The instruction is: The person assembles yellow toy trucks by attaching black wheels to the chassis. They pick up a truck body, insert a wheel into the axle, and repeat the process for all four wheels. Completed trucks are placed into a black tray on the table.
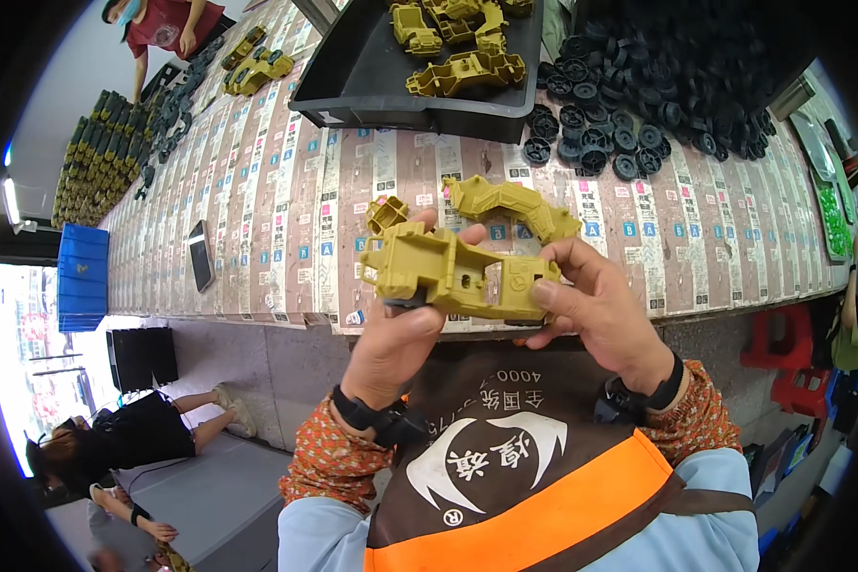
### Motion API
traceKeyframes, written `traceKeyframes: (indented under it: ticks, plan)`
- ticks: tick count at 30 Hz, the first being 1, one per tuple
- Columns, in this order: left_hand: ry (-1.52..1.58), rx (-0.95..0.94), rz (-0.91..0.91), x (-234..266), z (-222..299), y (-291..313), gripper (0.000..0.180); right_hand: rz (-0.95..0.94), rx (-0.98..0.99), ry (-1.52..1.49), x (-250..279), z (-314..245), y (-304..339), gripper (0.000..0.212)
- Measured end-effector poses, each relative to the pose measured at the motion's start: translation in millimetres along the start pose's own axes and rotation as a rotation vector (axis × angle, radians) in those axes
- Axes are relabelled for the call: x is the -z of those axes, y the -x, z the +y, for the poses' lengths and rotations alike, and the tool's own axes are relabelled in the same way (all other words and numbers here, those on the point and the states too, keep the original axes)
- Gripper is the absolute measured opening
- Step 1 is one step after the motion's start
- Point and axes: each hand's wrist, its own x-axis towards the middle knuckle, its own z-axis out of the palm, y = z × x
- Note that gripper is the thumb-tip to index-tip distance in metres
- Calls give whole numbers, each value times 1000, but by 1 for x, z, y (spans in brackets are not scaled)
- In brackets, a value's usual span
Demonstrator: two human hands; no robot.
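Nearest the lens, the wearer's brown apron with an orange band [543, 486] fills the lower edge, flanked by orange patterned sleeves [329, 467] and black wristbands; above it, both hands raise an olive-yellow moulded plastic toy-vehicle chassis [458, 272] just in front of the near edge of the tabletop [286, 200], a long surface covered with strips of printed labels. Left hand [396, 329]: grip clenched on the chassis from below at its left end, thumb pressed beside a small dark part under the shell. Right hand [596, 305]: grip grasping the chassis at its right end, thumb on the near face, fingers curled over the top. Behind the held piece, resting on the tabletop and partly hidden by it, lie a second olive-yellow curved plastic shell [515, 205] and a small olive-yellow boxy plastic piece [386, 212]. Farther back, a black shallow plastic tray [362, 91] carries more olive-yellow shells, and to its right a heap of small black plastic wheels [658, 95] spreads over the tabletop. A flat dark phone [201, 255] lies well apart to the left. At the far end another person in a red shirt [167, 24] stands by rows of olive parts; a further person sits low at the left
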Motion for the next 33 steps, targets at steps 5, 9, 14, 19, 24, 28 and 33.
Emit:
traceKeyframes:
  ticks: [5, 9, 14, 19, 24, 28, 33]
  plan:
    - [61, -46, 82, 2, -5, -1, 75, 24, 69, 661, 6, -51, -22, 25]
    - [146, 55, 19, 14, -3, 3, 64, 401, 877, 1739, 62, -69, -112, 15]
    - [120, 74, 112, 12, 0, 11, 62, 291, 751, 1984, 64, -62, -154, 21]
    - [154, 122, 122, 22, -6, 10, 62, 223, 801, 2009, 61, -60, -150, 33]
    - [142, 140, 166, 12, -3, 6, 57, 303, 704, 1555, 41, -65, -108, 25]
    - [108, 202, 136, 7, -7, 2, 64, 101, 379, 842, -4, -51, -63, 23]
    - [110, 225, 93, -2, -11, 2, 61, 47, 501, 711, -14, -6, -59, 27]
